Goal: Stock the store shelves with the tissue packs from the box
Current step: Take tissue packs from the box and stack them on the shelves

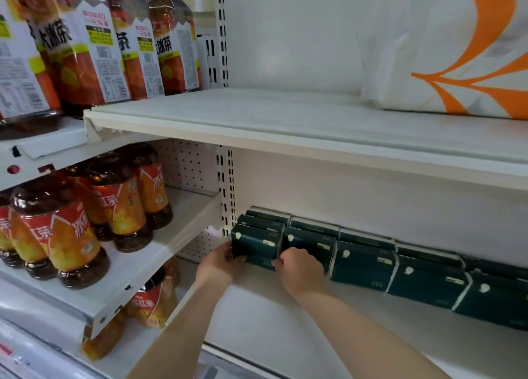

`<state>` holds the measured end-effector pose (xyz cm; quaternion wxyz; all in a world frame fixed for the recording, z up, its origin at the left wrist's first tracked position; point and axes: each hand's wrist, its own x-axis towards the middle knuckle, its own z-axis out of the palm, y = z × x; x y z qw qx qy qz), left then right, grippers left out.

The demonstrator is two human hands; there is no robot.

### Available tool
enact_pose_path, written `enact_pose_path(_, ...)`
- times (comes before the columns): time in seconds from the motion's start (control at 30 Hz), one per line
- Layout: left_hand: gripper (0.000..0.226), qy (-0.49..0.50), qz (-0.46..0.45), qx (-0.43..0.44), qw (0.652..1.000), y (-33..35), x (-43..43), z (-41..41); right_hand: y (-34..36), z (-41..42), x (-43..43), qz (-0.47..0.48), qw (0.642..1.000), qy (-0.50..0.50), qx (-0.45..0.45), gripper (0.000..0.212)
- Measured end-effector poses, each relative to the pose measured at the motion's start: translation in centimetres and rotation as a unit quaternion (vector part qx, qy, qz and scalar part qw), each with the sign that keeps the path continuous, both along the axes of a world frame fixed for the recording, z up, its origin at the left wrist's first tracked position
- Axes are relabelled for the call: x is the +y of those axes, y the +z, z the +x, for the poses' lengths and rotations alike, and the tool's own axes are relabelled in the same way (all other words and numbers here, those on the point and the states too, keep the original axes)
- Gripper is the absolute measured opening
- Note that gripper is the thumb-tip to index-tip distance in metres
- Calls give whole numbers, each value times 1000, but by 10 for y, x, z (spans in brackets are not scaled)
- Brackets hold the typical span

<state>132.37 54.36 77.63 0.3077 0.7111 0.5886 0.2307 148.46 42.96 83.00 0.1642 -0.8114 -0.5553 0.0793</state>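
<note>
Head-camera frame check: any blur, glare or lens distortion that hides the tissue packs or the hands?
Head view: wide-angle bend curves the shelf edge; the orange-and-white bag at upper right is soft and blocky; glare streaks the tea bottles; light is even, with shade under the shelf; the tissue pack gripped by the left hand and right hand is readable.

Dark green tissue packs (pixel 428 275) with small white marks stand upright in a row along the back of the white shelf (pixel 285 321), running from centre to lower right of frame. The front-left tissue pack (pixel 254 245), with two more behind it, is held at its lower corners by the left hand (pixel 221 260) and right hand (pixel 300 267).
</note>
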Motion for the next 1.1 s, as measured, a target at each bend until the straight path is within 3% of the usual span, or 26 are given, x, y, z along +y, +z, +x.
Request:
enact_pose_path(0.1, 39, -41, -41, -67, 996, 6, -1, 3, 6, -6, -3, -49, 999, -19, 8, 30)
enact_pose_path(0.2, 63, -39, -36, -120, 991, 16, -12, -8, 14, -10, -13, -124, 992, -8, 0, 33)
enact_pose_path(0.33, 61, -62, -12, -41, 997, 39, -40, -32, 15, -18, -46, -118, 988, 88, 44, 43)
enact_pose_path(0.47, 102, -85, 5, 30, 996, 53, -96, -79, 8, -45, -86, -38, 981, 186, 33, 56)
enact_pose_path(0.63, 111, -113, 57, 123, 984, 40, -192, -152, -6, -88, -123, 2, 918, 396, -36, 66)
enact_pose_path(0.7, 107, -122, 68, 140, 980, 25, -225, -179, -21, -107, -137, -17, 894, 443, -71, 79)
enact_pose_path(0.87, 110, -118, -8, 225, 967, -28, -291, -238, -76, -141, -168, -75, 852, 510, -91, 97)
enact_pose_path(1.1, 108, -65, -146, 242, 957, -109, -372, -286, -152, -173, -202, -213, 810, 541, -82, 111)
